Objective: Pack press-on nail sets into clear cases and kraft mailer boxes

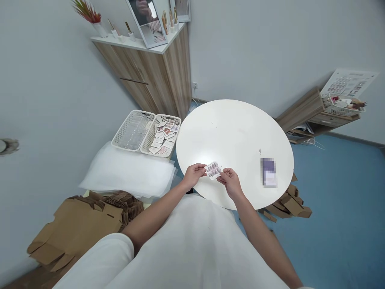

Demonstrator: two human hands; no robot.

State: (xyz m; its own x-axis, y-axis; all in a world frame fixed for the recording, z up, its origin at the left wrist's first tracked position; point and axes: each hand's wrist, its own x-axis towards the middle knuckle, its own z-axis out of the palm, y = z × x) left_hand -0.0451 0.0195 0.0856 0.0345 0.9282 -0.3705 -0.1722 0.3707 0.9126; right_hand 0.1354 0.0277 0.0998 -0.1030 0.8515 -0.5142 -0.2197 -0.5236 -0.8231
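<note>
Over the near side of the round white table [228, 120], I hold a small white card-like pack of press-on nails [213, 171], with two rows of purplish, shiny nails facing up. My left hand [195, 175] pinches its left edge between thumb and fingers. At the opposite edge, my right hand [230, 180] grips the lower right corner, its other fingers curled. The pack is slightly tilted.
Left of the table, one white basket [161, 152] holds many small printed packets; another basket [120, 138] holds clear plastic trays. Translucent sheets [129, 168] and flattened cardboard boxes [81, 224] lie nearer. A blurred purple item [268, 172] rests on the table's right. Wooden cabinets [144, 76] stand behind.
</note>
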